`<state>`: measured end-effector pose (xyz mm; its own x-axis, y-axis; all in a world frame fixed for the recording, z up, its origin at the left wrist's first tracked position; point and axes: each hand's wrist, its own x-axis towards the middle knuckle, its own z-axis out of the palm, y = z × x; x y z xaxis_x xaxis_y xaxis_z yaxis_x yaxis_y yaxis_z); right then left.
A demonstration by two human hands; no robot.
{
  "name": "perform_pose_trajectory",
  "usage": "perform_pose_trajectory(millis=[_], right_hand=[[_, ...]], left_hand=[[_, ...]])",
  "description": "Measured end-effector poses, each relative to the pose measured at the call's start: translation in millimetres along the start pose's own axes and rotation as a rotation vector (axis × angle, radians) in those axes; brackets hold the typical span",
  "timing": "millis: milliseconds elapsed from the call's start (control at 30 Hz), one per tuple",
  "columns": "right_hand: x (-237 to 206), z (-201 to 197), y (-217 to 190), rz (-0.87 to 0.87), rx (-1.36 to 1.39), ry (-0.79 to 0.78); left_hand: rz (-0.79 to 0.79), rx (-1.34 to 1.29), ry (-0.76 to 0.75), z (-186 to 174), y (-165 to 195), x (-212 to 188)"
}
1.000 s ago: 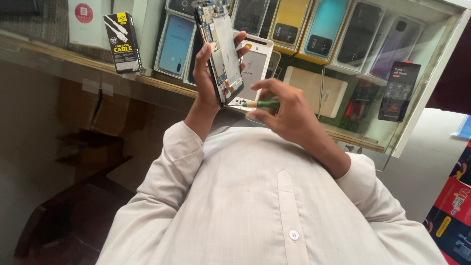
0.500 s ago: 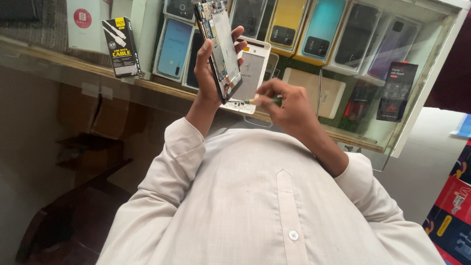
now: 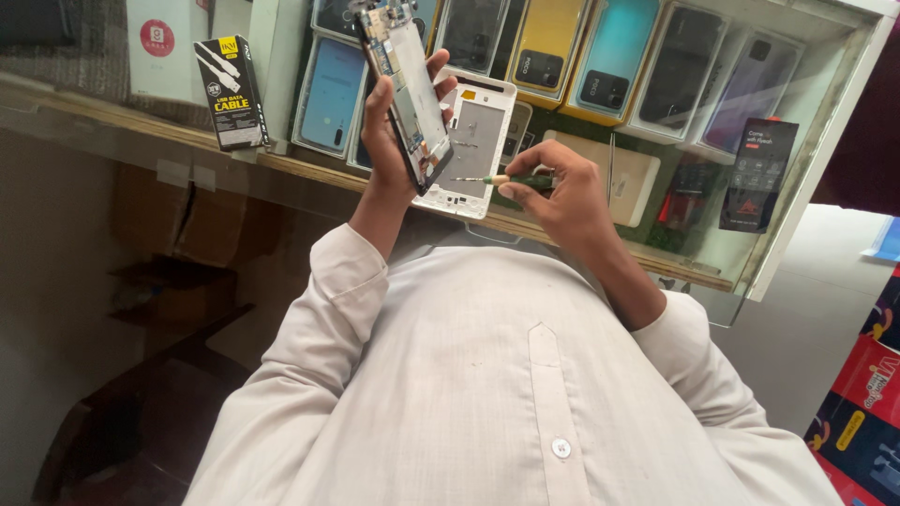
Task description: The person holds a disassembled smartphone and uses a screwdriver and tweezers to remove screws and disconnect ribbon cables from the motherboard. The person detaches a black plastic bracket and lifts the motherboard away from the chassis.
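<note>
My left hand (image 3: 389, 141) holds an opened phone (image 3: 405, 89) upright, its bare inner boards facing right. A small green-handled screwdriver (image 3: 511, 179) is pinched in my right hand (image 3: 567, 192), its tip pointing left toward the phone's lower edge, a short gap from it. Behind both hands a white phone back cover (image 3: 473, 141) lies on the glass counter top (image 3: 141, 117).
Under the glass, several boxed phones stand in rows, among them a yellow one (image 3: 548, 47) and a teal one (image 3: 614, 56). A black cable pack (image 3: 232, 92) stands at the left. A black card (image 3: 759, 173) leans at the right. Red cartons (image 3: 867, 412) sit at the lower right.
My right hand drew back to the right, away from the phone, and the screwdriver tip now shows clear of it. The left hand kept the phone nearly still.
</note>
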<state>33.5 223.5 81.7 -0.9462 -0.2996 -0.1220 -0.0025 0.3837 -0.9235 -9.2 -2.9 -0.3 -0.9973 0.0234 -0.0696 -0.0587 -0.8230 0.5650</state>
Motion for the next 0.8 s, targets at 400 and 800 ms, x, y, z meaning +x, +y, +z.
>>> perform_pose_trajectory(millis=[400, 800], right_hand=[[40.5, -16.2, 89.5, 0.143, 0.126, 0.094], [28.1, -9.8, 109.1, -0.385, -0.397, 0.277]], left_hand=[[-0.012, -0.051, -0.019, 0.3, 1.8, -7.6], [-0.035, -0.278, -0.027, -2.4, 18.9, -11.0]])
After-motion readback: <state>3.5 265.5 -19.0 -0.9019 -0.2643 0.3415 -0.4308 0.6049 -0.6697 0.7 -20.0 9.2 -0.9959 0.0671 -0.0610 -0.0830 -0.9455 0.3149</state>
